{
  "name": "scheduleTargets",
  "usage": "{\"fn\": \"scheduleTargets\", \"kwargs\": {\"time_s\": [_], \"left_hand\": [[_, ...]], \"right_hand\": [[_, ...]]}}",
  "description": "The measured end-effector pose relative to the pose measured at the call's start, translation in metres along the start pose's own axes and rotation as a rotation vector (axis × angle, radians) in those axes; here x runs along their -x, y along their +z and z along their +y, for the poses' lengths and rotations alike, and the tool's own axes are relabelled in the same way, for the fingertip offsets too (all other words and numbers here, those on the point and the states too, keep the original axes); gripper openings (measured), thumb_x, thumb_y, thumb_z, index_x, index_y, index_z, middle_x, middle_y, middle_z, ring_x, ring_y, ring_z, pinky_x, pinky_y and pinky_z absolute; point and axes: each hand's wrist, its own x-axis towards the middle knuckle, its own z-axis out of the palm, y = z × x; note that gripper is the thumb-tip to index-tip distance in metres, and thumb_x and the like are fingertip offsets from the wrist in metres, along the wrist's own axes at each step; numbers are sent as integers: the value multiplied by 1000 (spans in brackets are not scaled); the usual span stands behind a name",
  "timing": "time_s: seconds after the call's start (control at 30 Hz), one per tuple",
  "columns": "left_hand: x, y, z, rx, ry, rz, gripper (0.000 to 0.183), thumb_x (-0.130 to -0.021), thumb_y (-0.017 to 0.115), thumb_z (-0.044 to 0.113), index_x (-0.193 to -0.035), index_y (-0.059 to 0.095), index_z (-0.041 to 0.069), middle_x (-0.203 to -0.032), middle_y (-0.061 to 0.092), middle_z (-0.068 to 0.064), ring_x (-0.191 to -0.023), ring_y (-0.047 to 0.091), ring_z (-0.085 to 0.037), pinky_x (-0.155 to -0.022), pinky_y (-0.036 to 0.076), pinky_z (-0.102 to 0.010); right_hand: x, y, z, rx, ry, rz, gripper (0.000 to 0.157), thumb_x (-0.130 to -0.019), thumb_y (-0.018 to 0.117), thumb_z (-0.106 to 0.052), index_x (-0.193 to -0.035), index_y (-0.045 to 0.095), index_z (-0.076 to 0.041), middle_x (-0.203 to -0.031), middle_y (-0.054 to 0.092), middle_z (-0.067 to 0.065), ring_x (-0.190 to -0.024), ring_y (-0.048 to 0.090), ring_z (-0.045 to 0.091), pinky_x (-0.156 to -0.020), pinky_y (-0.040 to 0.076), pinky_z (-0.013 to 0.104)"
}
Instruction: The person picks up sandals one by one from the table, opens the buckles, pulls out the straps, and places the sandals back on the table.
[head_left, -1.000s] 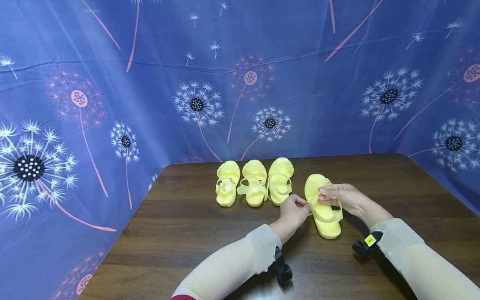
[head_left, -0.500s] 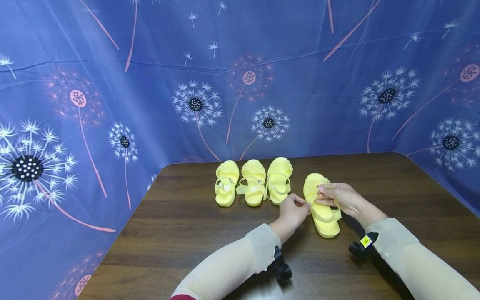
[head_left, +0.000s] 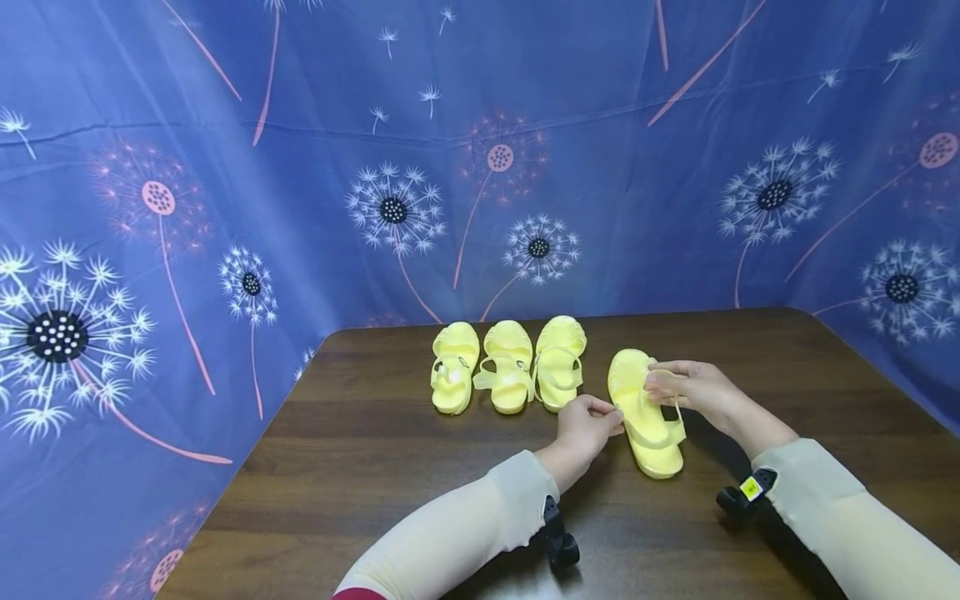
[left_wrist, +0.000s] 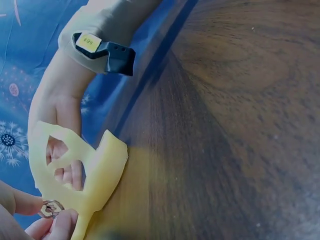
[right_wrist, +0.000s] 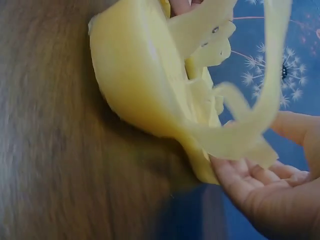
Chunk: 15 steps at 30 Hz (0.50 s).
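A yellow sandal (head_left: 647, 417) stands tilted on the dark wooden table, toe end away from me. My left hand (head_left: 585, 429) is at its left side; in the left wrist view its fingertips pinch the strap by a small metal buckle (left_wrist: 51, 208). On the other side, my right hand (head_left: 705, 393) holds the sandal near its front straps. Through the openings of the yellow upper (left_wrist: 90, 165), the left wrist view shows right-hand fingers behind it. A loose strap (right_wrist: 275, 60) loops up in the right wrist view, with the right fingers (right_wrist: 240, 185) against the sandal's side.
Three more yellow sandals, a left one (head_left: 454, 367), a middle one (head_left: 510, 350) and a right one (head_left: 561, 358), stand in a row at the table's back. Blue dandelion-patterned cloth (head_left: 450, 83) hangs behind the wooden table (head_left: 360, 483). Each wrist wears a black camera mount.
My right hand has shifted slightly to the right, with its fingertips reaching less far across the sandal. The left hand stays at the buckle side, and the sandal has barely moved.
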Motion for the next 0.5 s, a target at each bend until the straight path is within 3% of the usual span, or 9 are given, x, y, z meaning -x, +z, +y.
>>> {"fn": "scheduleTargets", "kwargs": {"time_s": [0.13, 0.2, 0.33, 0.5], "left_hand": [[0, -2, 3, -24, 7, -14, 7, -86, 71, 5, -83, 64, 5, -71, 65, -6, -74, 72, -22, -58, 49, -20], [1, -2, 3, -22, 5, -22, 7, -86, 71, 6, -84, 64, 5, -71, 65, -6, -75, 73, -23, -60, 50, -21], [3, 0, 1, -8, -9, -35, 8, -86, 71, 6, -83, 64, 6, -71, 65, -5, -74, 73, -23, -66, 56, -28], [4, -3, -4, 0, -24, -52, 7, -86, 71, 7, -86, 65, 4, -74, 67, -8, -76, 73, -24, -72, 58, -32]], "right_hand": [[6, -5, -8, 159, 0, 56, 70, -98, 58, -32, -143, 31, 13, -123, 61, 26, -107, 66, 27, -90, 55, 34], [8, -5, -11, 221, 5, 72, 68, -99, 55, -34, -143, 32, 14, -132, 53, 33, -113, 62, 35, -93, 54, 40], [16, -2, -17, 312, 17, 101, 68, -100, 50, -38, -142, 34, 13, -140, 41, 37, -120, 53, 45, -98, 49, 51], [28, 7, -22, 386, 15, 170, 65, -101, 47, -41, -141, 38, 9, -139, 42, 37, -116, 56, 47, -93, 49, 55]]}}
